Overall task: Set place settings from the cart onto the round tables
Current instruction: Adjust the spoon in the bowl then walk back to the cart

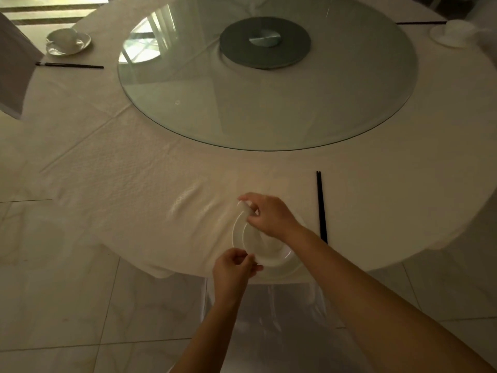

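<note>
Both grips pinch bowl rim, on plate

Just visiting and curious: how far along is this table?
Two far places already have a cup on a saucer and chopsticks. At the near place, black chopsticks lie ready; the left hand and right hand grip a white plate, setting it down. Any cup here is still missing.

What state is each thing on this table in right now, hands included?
Plate: flat at the near table edge, bowl on it.
Bowl: on the plate, gripped by both hands.
Left hand: pinches the bowl's near rim.
Right hand: pinches its far rim.
Chopsticks: paired, lying right of the plate.
Far cup: upright on its saucer.
</note>
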The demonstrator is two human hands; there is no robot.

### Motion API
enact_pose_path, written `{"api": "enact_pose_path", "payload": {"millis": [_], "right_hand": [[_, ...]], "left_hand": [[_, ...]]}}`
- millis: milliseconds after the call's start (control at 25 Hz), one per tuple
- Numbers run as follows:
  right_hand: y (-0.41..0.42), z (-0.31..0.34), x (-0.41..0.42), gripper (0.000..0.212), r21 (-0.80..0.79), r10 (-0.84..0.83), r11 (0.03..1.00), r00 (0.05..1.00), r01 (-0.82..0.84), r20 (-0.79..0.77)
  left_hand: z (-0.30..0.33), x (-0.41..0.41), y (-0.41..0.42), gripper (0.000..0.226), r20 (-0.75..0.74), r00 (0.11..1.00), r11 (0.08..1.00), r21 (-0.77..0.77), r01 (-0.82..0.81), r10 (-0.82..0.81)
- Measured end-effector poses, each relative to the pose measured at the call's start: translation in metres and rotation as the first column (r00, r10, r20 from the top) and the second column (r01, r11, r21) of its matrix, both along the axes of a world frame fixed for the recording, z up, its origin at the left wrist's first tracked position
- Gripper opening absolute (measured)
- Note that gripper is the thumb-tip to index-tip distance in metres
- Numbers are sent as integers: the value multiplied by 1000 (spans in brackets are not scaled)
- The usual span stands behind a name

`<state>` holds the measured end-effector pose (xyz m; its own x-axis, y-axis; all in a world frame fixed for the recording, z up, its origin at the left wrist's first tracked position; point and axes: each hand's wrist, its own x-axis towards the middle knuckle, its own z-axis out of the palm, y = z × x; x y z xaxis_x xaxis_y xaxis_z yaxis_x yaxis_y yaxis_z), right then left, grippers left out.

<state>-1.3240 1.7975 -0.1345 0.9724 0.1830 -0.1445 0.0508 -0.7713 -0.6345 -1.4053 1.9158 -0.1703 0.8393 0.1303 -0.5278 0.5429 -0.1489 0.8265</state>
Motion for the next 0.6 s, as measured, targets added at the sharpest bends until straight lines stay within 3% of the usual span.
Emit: {"api": "enact_pose_path", "payload": {"millis": [160, 320, 600], "right_hand": [[-45, 5, -9, 25, 225, -289, 931, 957, 289, -33], [-75, -5, -37, 17, 315, -519, 801, 853, 510, -61], [-83, -32, -84, 17, 397, -756, 414, 552, 819, -352]], "left_hand": [[1, 3, 2, 6, -8, 1000, 1000, -1, 27, -27], [5, 13, 5, 3, -18, 996, 996, 26, 91, -90], [5, 34, 7, 4, 25, 988, 981, 126, 150, -154]]}}
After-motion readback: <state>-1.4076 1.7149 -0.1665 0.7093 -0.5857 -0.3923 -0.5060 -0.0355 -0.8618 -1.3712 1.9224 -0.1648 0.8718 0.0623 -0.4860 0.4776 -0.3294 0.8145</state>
